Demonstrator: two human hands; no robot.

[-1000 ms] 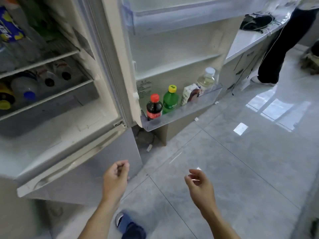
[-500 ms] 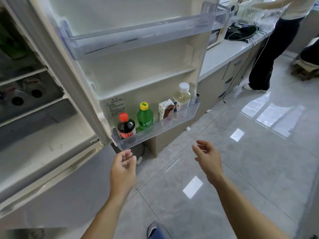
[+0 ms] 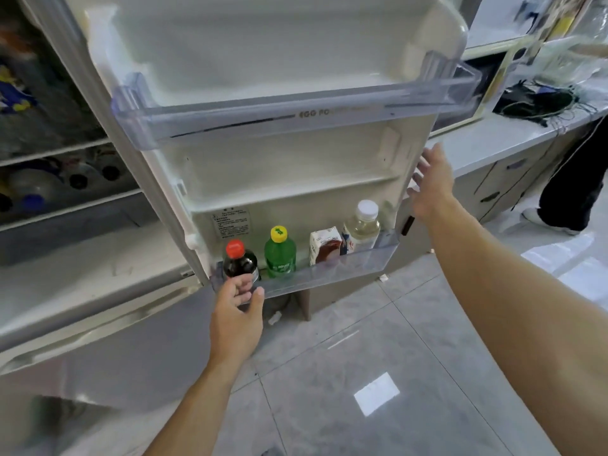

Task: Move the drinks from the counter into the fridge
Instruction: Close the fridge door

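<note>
Drinks are standing upright in the lower door bin (image 3: 329, 274) of the open fridge door (image 3: 279, 60): a dark cola bottle (image 3: 239, 261) with red cap at the hinge end, then a green bottle (image 3: 279, 255) with yellow cap, a small carton (image 3: 324, 246) and a clear bottle (image 3: 362, 225) with white cap. The left hand (image 3: 237, 311) is reaching at the bin's front by the cola bottle, fingers loosely spread and grasping nothing. The right hand (image 3: 431, 182) is hovering released, fingers straight, at the door's free edge. An upper door bin (image 3: 296, 116) is showing clear plastic. Grey glossy floor tiles (image 3: 362, 373) are reflecting light. A pale worktop (image 3: 500, 139) beyond the door is carrying tangled dark cables (image 3: 539, 102); another person's dark trouser leg (image 3: 579, 179) is standing beside it. Blurred bottles are lying on interior shelves (image 3: 62, 189).
</note>
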